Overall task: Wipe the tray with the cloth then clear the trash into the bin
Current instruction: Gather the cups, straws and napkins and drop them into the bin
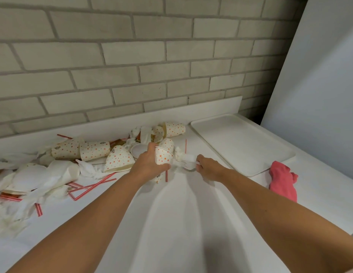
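Note:
A white tray (242, 142) lies flat at the back right of the white counter, with nothing on it. A pink cloth (283, 181) lies crumpled just in front of the tray's near corner. My left hand (150, 163) grips an upright paper cup (163, 155) with orange dots near the counter's middle. Just to its right, my right hand (208, 167) pinches a white plastic fork (188, 163) beside a crumpled tissue (179, 153). No bin is in view.
Trash covers the left and back of the counter (181, 223): several dotted paper cups (94, 150), crumpled napkins (43, 178), red-striped straws (92, 186) and a plastic lid (139, 150). A brick wall runs behind, and a white panel (319, 85) stands at the right.

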{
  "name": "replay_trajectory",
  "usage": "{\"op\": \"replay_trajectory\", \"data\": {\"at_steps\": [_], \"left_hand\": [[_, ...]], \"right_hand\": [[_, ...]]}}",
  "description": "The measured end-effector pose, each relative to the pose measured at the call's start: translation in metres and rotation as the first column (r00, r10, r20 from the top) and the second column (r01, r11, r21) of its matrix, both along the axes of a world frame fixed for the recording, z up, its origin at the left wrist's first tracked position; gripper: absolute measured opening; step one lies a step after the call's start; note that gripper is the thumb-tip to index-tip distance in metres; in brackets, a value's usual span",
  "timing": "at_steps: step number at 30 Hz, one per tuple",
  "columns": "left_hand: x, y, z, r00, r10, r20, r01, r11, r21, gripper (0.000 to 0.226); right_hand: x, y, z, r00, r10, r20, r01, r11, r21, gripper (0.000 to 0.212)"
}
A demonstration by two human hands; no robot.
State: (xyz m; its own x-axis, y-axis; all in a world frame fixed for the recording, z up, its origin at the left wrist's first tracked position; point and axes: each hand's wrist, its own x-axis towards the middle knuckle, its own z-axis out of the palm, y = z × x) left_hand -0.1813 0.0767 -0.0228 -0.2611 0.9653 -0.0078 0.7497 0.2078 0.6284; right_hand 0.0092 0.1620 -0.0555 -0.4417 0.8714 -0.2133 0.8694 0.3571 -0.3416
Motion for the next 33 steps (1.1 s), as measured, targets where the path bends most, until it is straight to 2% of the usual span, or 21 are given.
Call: {"op": "replay_trajectory", "data": {"at_steps": [4, 8, 11, 14, 16, 18, 20, 22, 24, 28, 33], "left_hand": [[0.005, -0.002, 0.0, 0.999, -0.027, 0.026, 0.027, 1.0, 0.015, 0.078], [0.011, -0.009, 0.001, 0.994, -0.09, 0.063, 0.089, 0.996, 0.023, 0.084], [0.014, -0.015, 0.002, 0.99, -0.135, 0.051, 0.135, 0.991, 0.003, 0.088], [0.019, -0.023, 0.004, 0.98, -0.194, 0.037, 0.194, 0.981, 0.001, 0.09], [0.023, -0.029, 0.005, 0.971, -0.236, 0.04, 0.236, 0.972, 0.001, 0.092], [0.027, -0.035, 0.006, 0.964, -0.264, 0.031, 0.265, 0.964, 0.0, 0.094], [0.033, -0.043, 0.006, 0.952, -0.304, 0.028, 0.304, 0.953, 0.007, 0.096], [0.04, -0.05, 0.005, 0.935, -0.35, 0.061, 0.349, 0.937, 0.018, 0.098], [0.049, -0.059, 0.004, 0.912, -0.395, 0.106, 0.394, 0.918, 0.033, 0.099], [0.067, -0.074, 0.003, 0.861, -0.473, 0.188, 0.467, 0.881, 0.074, 0.098], [0.087, -0.091, -0.001, 0.815, -0.523, 0.252, 0.51, 0.852, 0.118, 0.096]], "right_hand": [[0.0, -0.012, 0.02, 0.971, -0.038, -0.236, 0.04, 0.999, 0.002, 0.019], [-0.004, -0.028, 0.044, 0.863, -0.186, -0.47, 0.147, 0.982, -0.118, 0.021], [-0.005, -0.043, 0.056, 0.856, -0.204, -0.474, 0.172, 0.979, -0.11, 0.031], [-0.003, -0.054, 0.067, 0.885, -0.187, -0.427, 0.222, 0.974, 0.035, 0.042], [-0.001, -0.064, 0.075, 0.855, -0.203, -0.477, 0.277, 0.957, 0.089, 0.042], [0.0, -0.074, 0.079, 0.749, -0.239, -0.617, 0.343, 0.938, 0.053, 0.039], [0.003, -0.086, 0.083, 0.581, -0.276, -0.766, 0.407, 0.913, -0.02, 0.038], [0.006, -0.1, 0.088, 0.445, -0.299, -0.844, 0.427, 0.899, -0.094, 0.032], [0.011, -0.113, 0.09, 0.376, -0.326, -0.867, 0.421, 0.894, -0.154, 0.023], [0.023, -0.136, 0.082, 0.362, -0.424, -0.831, 0.427, 0.867, -0.256, 0.023], [0.049, -0.169, 0.074, 0.483, -0.505, -0.716, 0.522, 0.822, -0.228, 0.024]]}}
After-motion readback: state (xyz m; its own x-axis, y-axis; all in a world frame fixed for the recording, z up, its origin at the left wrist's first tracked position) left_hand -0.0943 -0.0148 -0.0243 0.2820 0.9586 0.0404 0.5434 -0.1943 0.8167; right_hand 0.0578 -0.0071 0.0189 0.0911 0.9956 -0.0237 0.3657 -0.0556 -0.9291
